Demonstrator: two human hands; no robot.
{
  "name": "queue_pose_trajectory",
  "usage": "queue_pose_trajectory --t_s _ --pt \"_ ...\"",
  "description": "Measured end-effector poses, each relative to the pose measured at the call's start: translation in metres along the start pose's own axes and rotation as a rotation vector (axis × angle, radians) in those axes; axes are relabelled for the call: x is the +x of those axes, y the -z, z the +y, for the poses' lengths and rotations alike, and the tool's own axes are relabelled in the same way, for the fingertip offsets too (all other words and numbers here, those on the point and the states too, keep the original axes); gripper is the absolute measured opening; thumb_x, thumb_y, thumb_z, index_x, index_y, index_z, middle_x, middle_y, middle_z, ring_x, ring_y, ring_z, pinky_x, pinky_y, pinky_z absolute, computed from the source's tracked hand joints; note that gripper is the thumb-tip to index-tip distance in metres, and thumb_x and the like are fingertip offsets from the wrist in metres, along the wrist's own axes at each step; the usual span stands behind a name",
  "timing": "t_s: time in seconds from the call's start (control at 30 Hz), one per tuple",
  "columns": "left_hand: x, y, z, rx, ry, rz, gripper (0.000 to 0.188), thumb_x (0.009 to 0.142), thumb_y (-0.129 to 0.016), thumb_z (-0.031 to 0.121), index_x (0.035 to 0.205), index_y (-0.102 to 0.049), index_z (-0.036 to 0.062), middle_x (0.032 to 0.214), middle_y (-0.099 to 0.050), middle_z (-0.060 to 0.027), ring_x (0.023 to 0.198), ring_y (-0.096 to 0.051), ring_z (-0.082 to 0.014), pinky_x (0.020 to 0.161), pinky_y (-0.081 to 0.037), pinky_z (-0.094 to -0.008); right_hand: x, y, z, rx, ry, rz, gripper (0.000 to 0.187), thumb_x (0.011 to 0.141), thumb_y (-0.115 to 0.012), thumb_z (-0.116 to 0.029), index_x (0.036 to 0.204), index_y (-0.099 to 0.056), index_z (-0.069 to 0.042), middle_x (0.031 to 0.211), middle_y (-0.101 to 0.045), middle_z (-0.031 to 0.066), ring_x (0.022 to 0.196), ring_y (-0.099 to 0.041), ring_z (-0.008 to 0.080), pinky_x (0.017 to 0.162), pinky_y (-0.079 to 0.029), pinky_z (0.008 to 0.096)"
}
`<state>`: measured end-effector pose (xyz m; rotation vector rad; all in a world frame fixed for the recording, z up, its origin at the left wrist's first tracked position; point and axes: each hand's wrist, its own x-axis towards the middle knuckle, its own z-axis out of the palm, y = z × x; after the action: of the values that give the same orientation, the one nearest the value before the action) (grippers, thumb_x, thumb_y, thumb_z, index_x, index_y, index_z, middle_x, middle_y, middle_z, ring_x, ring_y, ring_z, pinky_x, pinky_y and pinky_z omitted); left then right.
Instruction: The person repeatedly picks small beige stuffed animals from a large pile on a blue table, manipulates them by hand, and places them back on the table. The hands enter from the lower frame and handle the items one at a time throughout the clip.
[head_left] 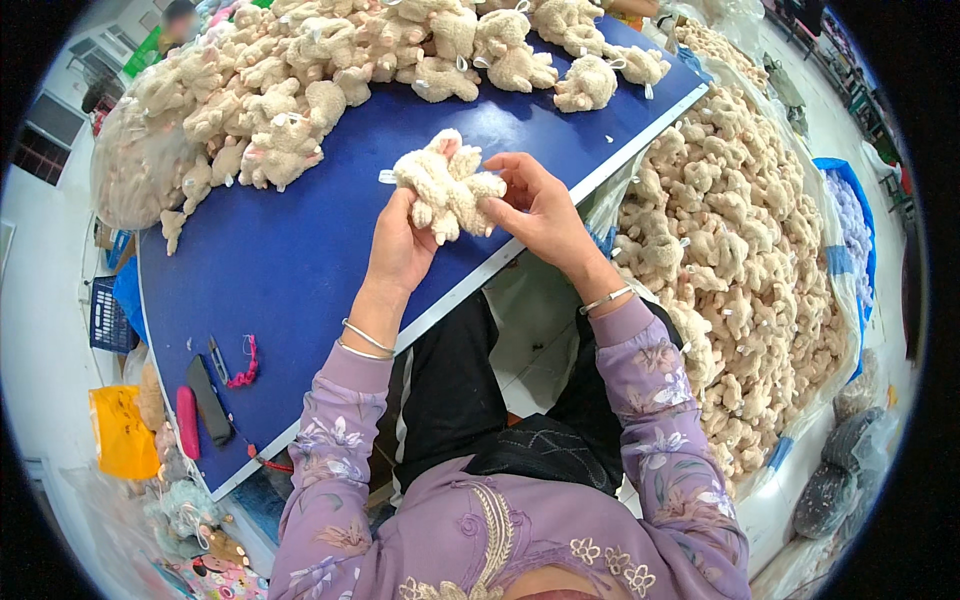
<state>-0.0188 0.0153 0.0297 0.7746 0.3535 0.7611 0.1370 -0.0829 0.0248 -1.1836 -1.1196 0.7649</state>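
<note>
A small cream plush toy (442, 188) with a pink-lined ear and a white tag loop is held over the near part of the blue tabletop (330, 230). My left hand (402, 242) grips its lower left side, the thumb partly behind the fleece. From the right, my right hand (545, 212) pinches one of its stubby limbs between thumb and fingers. A big heap of matching plush toys (330, 55) covers the far side of the table, with some loose ones (586, 84) at its right end.
To my right stands a large open sack of plush toys (740, 270). On the table's left corner lie snips (217, 358), a pink cord (244, 365), a dark grey case (208, 400) and a pink case (187, 422). A blue crate (108, 315) stands left of the table.
</note>
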Motion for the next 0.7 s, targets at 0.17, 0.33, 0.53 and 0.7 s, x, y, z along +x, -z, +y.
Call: queue_pose_trajectory --t_s 0.17,0.33,0.53,0.7 --pt "-0.004 0.005 0.000 0.162 0.128 -0.049 0.051 0.099 -0.042 0.043 0.131 -0.046 0.0030 0.116 -0.063 -0.0091 0.093 -0.068 -0.0182 0.065 -0.061 -0.0313 -0.001 0.000 0.000 -0.001 0.010 0.016 0.026 0.088 -0.067 -0.006 0.111 -0.057 0.002 0.089 -0.063 0.0004 0.077 -0.057 0.0034 0.066 -0.048 0.0196" --pt "-0.004 0.008 -0.005 0.251 0.143 -0.026 0.044 0.094 -0.059 0.030 0.128 -0.050 0.0029 0.109 -0.065 -0.0080 0.087 -0.068 -0.0159 0.061 -0.059 -0.0263 -0.001 0.002 -0.005 -0.114 0.043 0.016 0.021 0.087 -0.069 -0.007 0.103 -0.059 0.002 0.089 -0.064 0.0004 0.077 -0.057 0.0031 0.067 -0.048 0.0194" --pt "-0.006 0.004 -0.006 0.273 0.037 0.014 0.039 0.092 -0.061 0.018 0.126 -0.051 0.0016 0.110 -0.064 -0.0079 0.087 -0.067 -0.0147 0.062 -0.058 -0.0261 0.004 0.003 -0.004 -0.158 0.028 0.088 0.017 0.087 -0.069 -0.011 0.094 -0.060 0.001 0.076 -0.061 0.0002 0.064 -0.055 0.0038 0.057 -0.046 0.0198" --pt "-0.006 -0.003 -0.016 0.401 -0.229 0.027 0.038 0.092 -0.060 0.011 0.127 -0.051 0.0000 0.114 -0.063 -0.0095 0.087 -0.067 -0.0147 0.061 -0.057 -0.0264 0.010 0.007 -0.007 0.196 -0.219 0.201 0.019 0.092 -0.061 -0.019 0.090 -0.059 0.000 0.071 -0.061 0.0034 0.056 -0.055 0.0073 0.052 -0.044 0.0212"
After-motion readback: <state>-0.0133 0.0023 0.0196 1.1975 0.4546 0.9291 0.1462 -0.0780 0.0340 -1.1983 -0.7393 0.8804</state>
